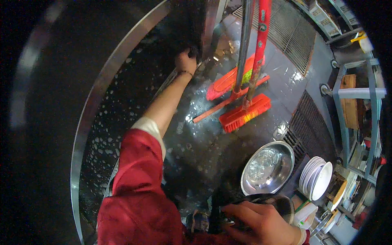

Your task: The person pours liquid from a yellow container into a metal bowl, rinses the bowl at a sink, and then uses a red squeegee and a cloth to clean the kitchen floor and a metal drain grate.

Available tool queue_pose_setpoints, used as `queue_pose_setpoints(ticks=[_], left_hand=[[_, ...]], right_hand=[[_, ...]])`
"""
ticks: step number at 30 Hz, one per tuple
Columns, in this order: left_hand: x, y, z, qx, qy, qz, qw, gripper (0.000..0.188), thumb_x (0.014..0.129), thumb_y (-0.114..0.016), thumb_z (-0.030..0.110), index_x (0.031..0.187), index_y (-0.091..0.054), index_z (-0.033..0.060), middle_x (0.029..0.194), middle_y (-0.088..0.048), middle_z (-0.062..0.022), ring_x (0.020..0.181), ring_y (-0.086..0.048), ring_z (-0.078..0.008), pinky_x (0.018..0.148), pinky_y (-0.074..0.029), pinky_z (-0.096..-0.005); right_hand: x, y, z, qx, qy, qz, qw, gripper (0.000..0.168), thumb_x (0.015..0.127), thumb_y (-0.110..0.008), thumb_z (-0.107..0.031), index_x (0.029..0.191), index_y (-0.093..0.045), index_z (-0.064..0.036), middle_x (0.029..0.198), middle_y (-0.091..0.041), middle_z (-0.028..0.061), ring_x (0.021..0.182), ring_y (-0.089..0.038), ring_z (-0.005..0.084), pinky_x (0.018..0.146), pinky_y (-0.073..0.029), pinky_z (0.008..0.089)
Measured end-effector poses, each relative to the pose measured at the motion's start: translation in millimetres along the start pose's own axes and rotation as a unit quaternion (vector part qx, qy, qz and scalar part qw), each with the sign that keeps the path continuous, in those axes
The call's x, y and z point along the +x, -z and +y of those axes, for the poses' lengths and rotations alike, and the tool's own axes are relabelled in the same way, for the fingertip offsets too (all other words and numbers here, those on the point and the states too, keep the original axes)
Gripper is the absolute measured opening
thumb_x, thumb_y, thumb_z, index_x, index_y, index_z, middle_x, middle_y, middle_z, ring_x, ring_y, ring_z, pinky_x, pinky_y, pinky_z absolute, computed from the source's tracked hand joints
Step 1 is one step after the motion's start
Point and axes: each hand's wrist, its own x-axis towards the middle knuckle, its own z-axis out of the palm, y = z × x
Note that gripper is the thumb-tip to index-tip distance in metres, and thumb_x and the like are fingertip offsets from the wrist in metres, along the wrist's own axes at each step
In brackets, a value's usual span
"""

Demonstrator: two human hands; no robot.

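Observation:
My left hand (185,62) reaches far forward at the end of a red sleeve, its fingers curled beside a small dark thing (193,52). Shadow hides whether the fingers grip it. Beneath this arm, a dark wet surface (107,134) carries patches of white foam, bordered by a curved metal edge (80,134). Close to the camera at the bottom, my right hand (260,222) has bent fingers. A dark rounded thing (283,203) with a brownish check pattern lies just behind it. What the right palm holds, if anything, is hidden.
A red-handled scrub brush (245,112), a squeegee (211,110) and an orange broom head (226,81) stand on the wet floor (202,147). To the right are a steel basin (268,168), stacked white plates (315,179), floor grates (312,122) and a wheeled cart (338,110).

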Motion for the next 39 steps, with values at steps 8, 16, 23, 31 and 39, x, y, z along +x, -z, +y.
queue_pose_setpoints(ticks=[8, 16, 23, 31, 39], left_hand=[[11, 3, -29, 0.214, -0.065, -0.143, 0.964, 0.023, 0.073, -0.063, 0.018, 0.093, -0.067, 0.0094, 0.101, -0.064, -0.0182, 0.095, -0.058, -0.0388, 0.083, -0.049, -0.0479], [-86, 139, -68, 0.358, -0.180, -0.317, 0.860, 0.021, 0.081, -0.052, 0.013, 0.100, -0.062, 0.0098, 0.114, -0.057, -0.0117, 0.107, -0.051, -0.0383, 0.096, -0.041, -0.0483], [-52, 68, -49, 0.364, -0.247, -0.234, 0.867, 0.024, 0.088, -0.046, 0.016, 0.107, -0.060, 0.0104, 0.121, -0.054, -0.0082, 0.113, -0.048, -0.0409, 0.085, -0.049, -0.0497], [-37, 60, -25, 0.421, -0.254, -0.250, 0.834, 0.022, 0.086, -0.047, 0.017, 0.101, -0.063, 0.0111, 0.109, -0.060, -0.0094, 0.104, -0.054, -0.0366, 0.075, -0.053, -0.0479], [-153, 231, -60, 0.508, -0.160, -0.379, 0.757, 0.028, 0.081, -0.054, 0.011, 0.109, -0.058, 0.0114, 0.110, -0.056, -0.0079, 0.111, -0.051, -0.0367, 0.076, -0.053, -0.0467]], right_hand=[[14, -21, -20, -0.033, -0.031, 0.005, 0.999, 0.030, 0.074, -0.067, -0.007, 0.103, -0.061, -0.003, 0.092, -0.064, 0.0172, 0.083, -0.063, 0.0336, 0.071, -0.049, 0.0384], [17, -30, -25, -0.037, 0.021, -0.007, 0.999, 0.037, 0.072, -0.065, -0.005, 0.108, -0.059, -0.003, 0.087, -0.059, 0.0172, 0.078, -0.059, 0.0355, 0.067, -0.047, 0.0404], [-11, -32, -20, 0.013, -0.048, 0.019, 0.999, 0.038, 0.071, -0.065, 0.000, 0.109, -0.059, -0.003, 0.084, -0.058, 0.0165, 0.073, -0.059, 0.0340, 0.062, -0.047, 0.0385], [-25, -43, -27, 0.011, 0.007, 0.037, 0.999, 0.039, 0.072, -0.069, -0.004, 0.110, -0.060, -0.004, 0.095, -0.063, 0.0174, 0.078, -0.063, 0.0345, 0.066, -0.051, 0.0372], [-5, -40, -22, 0.023, 0.012, -0.059, 0.998, 0.043, 0.076, -0.068, -0.012, 0.113, -0.053, 0.002, 0.101, -0.060, 0.0210, 0.082, -0.062, 0.0395, 0.065, -0.052, 0.0419]])
